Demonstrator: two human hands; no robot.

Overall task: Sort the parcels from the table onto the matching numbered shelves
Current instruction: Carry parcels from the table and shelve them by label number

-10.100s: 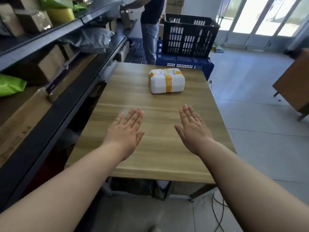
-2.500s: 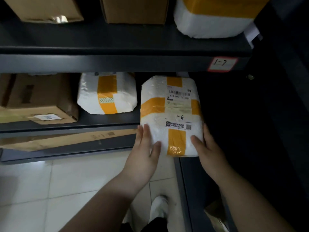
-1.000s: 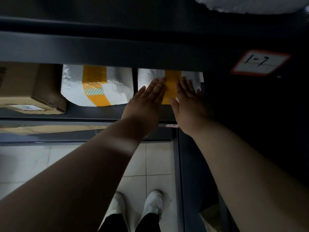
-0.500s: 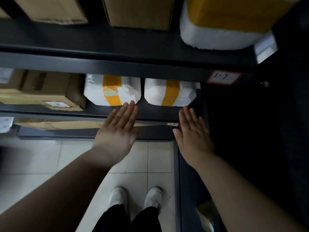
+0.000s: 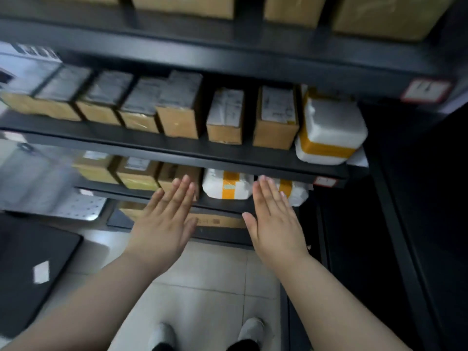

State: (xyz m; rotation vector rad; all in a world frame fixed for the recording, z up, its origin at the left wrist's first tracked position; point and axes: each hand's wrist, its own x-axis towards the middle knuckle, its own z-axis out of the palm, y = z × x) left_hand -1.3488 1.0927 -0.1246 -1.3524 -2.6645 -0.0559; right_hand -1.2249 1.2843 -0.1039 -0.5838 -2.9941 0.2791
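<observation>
Both hands are empty, palms down, with the fingers straight and close together. The left hand (image 5: pixel 164 219) hovers before the lower shelf (image 5: pixel 217 205). The right hand (image 5: pixel 273 219) is beside it, its fingertips overlapping the parcel (image 5: pixel 296 193) in view, though I cannot tell if they touch it. The parcel, white with orange tape, lies at the right end of that shelf, just beside a second white parcel (image 5: pixel 228 186). Its front seems to bulge close to the shelf's edge, so a careless brush from the right hand could drag it forward and tip it to the floor. The small tag (image 5: pixel 325 181) on the edge above it is too blurred to read, so a wrong shelf number would go unnoticed from here. Left of the two white parcels, the lower shelf holds brown boxes (image 5: pixel 136 173). The middle shelf (image 5: pixel 177 150) carries a row of upright cartons (image 5: pixel 224 117) and, at its right end, a bulky white bundle (image 5: pixel 329 133) that hangs slightly over the edge and looks the likeliest thing to fall if the rack is jolted. More cartons sit on the top shelf (image 5: pixel 253 36).
</observation>
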